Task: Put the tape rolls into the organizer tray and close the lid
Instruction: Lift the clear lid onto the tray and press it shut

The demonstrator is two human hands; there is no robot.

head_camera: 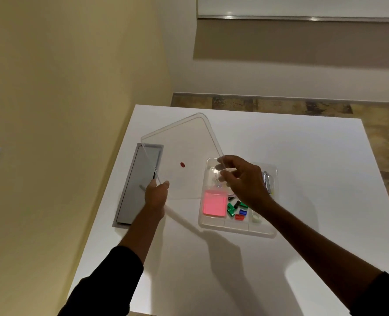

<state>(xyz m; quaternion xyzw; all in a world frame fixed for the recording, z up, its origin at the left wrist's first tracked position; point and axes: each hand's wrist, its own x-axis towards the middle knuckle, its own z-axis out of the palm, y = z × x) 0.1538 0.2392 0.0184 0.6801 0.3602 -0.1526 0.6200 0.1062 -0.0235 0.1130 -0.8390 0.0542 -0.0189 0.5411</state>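
Note:
A clear plastic lid (pixel 184 142) hangs tilted in the air above the white table, left of the organizer tray. My left hand (pixel 156 195) pinches its near left corner. My right hand (pixel 241 179) grips its right corner, just over the tray's far end. The clear organizer tray (pixel 236 229) lies open on the table, holding a pink notepad (pixel 214 205), several coloured clips (pixel 236 209) and a metal stapler (pixel 267 180). Something clear lies in the far left compartment (pixel 214 179), partly hidden by my right hand; I cannot tell whether it is a tape roll.
A grey rectangular cable hatch (pixel 134 185) is set into the table at the left. A small red dot (pixel 182 165) shows through the lid. The table's left edge (pixel 102 210) runs beside a yellow wall. Floor lies beyond the far edge.

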